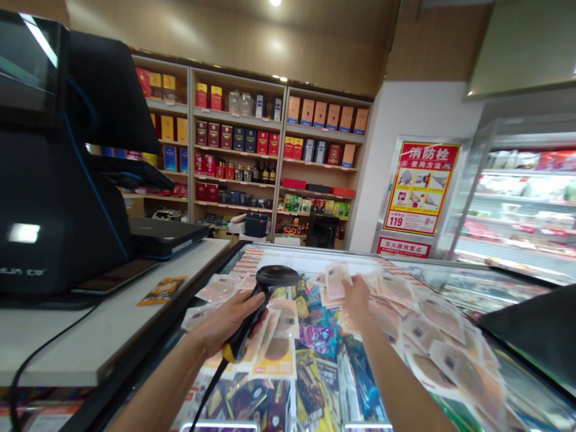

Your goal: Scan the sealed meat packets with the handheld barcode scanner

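Note:
My left hand [227, 321] is wrapped round the handle of a black and yellow barcode scanner [276, 276], its head up and its cord hanging down. My right hand [359, 298] is stretched forward, fingers closed on the edge of a flat clear packet [337, 280] with a pale label. More flat packets [438, 318], with round tan contents, lie overlapping to the right of my right arm. Several others, including a packet with a yellow edge [279, 348], lie under and beside the scanner. All rest on a glass-topped chest freezer [288, 258].
Colourful wrapped goods [315, 384] show through the glass. On the left, a white counter [121, 336] carries a checkout terminal [49, 180], a black cash-drawer-like box [166, 234] and a small orange packet [162, 290]. A dark object [535, 327] stands at right. Shelves of boxes [238, 138] line the back.

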`<state>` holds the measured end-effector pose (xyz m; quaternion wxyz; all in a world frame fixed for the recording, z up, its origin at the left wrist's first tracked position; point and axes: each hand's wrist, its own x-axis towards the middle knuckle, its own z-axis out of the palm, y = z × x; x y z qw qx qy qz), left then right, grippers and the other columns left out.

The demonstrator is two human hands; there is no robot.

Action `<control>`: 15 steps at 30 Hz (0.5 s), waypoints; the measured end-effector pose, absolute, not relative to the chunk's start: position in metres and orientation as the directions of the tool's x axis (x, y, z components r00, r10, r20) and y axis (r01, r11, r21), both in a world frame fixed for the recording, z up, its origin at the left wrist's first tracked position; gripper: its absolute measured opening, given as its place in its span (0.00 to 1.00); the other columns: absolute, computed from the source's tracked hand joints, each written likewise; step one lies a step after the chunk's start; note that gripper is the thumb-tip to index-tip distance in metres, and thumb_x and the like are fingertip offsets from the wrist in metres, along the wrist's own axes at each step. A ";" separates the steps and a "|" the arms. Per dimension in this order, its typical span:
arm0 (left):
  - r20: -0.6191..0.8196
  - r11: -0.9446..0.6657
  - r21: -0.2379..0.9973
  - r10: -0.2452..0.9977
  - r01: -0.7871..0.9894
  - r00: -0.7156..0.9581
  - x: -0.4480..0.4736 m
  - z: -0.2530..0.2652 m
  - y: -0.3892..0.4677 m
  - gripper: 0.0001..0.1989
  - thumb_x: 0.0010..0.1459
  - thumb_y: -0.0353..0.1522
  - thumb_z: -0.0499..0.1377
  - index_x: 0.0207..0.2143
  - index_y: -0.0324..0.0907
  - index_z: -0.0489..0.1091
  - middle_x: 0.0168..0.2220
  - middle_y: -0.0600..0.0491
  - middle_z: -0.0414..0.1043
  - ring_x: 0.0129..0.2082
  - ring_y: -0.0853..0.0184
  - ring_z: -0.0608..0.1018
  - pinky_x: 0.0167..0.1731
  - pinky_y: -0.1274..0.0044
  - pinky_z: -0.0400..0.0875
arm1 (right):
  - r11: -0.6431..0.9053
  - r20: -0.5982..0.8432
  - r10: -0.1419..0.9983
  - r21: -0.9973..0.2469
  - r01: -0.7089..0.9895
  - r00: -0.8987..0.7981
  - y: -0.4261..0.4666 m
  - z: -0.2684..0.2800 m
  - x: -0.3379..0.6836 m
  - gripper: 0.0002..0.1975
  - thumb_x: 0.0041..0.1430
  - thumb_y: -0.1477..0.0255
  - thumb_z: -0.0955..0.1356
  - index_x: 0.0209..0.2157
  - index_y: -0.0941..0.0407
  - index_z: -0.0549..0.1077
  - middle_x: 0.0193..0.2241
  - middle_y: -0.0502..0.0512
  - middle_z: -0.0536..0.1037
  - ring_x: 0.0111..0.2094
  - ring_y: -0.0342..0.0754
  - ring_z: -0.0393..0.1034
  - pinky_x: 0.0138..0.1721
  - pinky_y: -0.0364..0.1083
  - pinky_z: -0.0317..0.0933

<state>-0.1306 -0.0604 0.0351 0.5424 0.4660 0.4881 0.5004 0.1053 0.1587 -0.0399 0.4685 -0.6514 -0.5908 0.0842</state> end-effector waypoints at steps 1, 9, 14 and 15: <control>-0.060 0.060 0.994 0.998 -0.087 0.009 -0.133 0.035 -0.061 0.14 0.46 0.43 0.52 0.26 0.40 0.59 0.20 0.58 0.62 0.16 0.78 0.64 0.14 0.85 0.57 | 0.100 0.445 0.848 -0.667 0.738 0.287 0.160 -0.035 0.107 0.12 0.45 0.69 0.60 0.31 0.60 0.66 0.26 0.57 0.71 0.29 0.47 0.65 0.28 0.43 0.53; -0.094 0.090 0.994 0.994 -0.067 -0.060 -0.153 0.026 -0.066 0.15 0.44 0.43 0.53 0.24 0.39 0.60 0.18 0.59 0.61 0.15 0.78 0.64 0.14 0.85 0.57 | -0.007 0.420 0.900 -0.248 0.969 0.114 0.154 -0.022 0.115 0.17 0.47 0.74 0.59 0.42 0.58 0.60 0.32 0.59 0.69 0.33 0.47 0.65 0.30 0.43 0.54; -0.116 0.105 0.991 0.981 -0.077 -0.155 -0.160 0.023 -0.073 0.16 0.43 0.44 0.54 0.23 0.39 0.60 0.17 0.59 0.61 0.14 0.78 0.63 0.13 0.85 0.56 | 0.014 0.489 0.872 -0.099 0.995 0.036 0.148 -0.024 0.110 0.13 0.49 0.79 0.56 0.33 0.58 0.67 0.36 0.61 0.67 0.41 0.50 0.60 0.36 0.46 0.53; -0.113 0.101 0.992 0.979 -0.080 -0.170 -0.160 0.023 -0.074 0.16 0.43 0.43 0.54 0.24 0.39 0.60 0.17 0.59 0.61 0.14 0.78 0.63 0.13 0.85 0.56 | 0.032 0.513 0.858 -0.115 0.993 0.032 0.145 -0.024 0.105 0.13 0.49 0.78 0.55 0.34 0.58 0.67 0.36 0.60 0.67 0.42 0.50 0.59 0.36 0.46 0.53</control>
